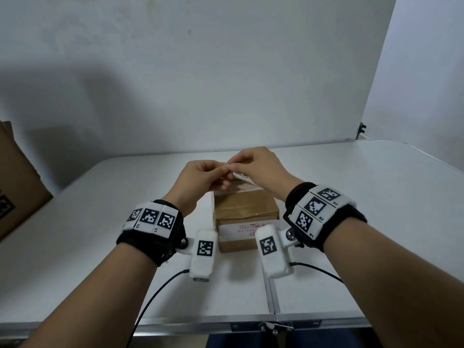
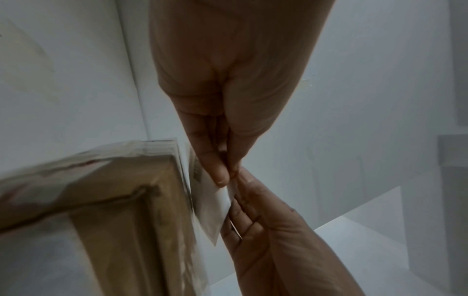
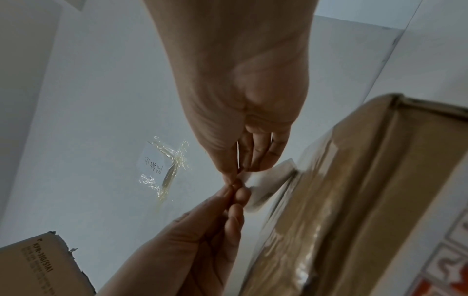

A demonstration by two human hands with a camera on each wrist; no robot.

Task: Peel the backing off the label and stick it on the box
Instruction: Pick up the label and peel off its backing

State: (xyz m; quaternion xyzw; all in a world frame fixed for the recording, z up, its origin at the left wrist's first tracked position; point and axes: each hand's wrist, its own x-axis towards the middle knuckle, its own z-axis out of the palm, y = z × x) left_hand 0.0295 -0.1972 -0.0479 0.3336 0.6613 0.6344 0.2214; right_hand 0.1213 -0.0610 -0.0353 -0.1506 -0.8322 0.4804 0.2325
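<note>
Head view, the grip: both hands met above the far end of the box [image 1: 246, 209], fingertips pinched together on one corner of the label [image 1: 241, 177].
Left hand: the left hand [image 1: 198, 182] had thumb and forefinger curled onto the label's edge; the other fingers were tucked beneath.
Right hand: the right hand [image 1: 261, 169] pinched the same corner from the other side, its knuckles raised over the box.
Left wrist view: the thumb and forefinger [image 2: 217, 170] of the left hand [image 2: 228, 100] pressed on the white label [image 2: 210, 208], and the right hand [image 2: 273, 236] nipped its edge from below, just beside the box [image 2: 113, 210].
Right wrist view: the right hand [image 3: 243, 100] and left hand [image 3: 202, 240] touched tip to tip at the label [image 3: 266, 180], which hung just beside the box [image 3: 354, 200].
Backing: whether it had begun to part from the label, I could not tell.
Label's place: held in the air over the box's far end, not stuck down.
Box: brown, taped, resting on the white table [image 1: 364, 197] between the two wrists.
Left of the box: a larger cardboard carton [image 1: 17, 182] stood well apart at the table's edge.
Beyond the box: a white wall, with a crumpled bit of clear tape [image 3: 164, 170] stuck on it.
</note>
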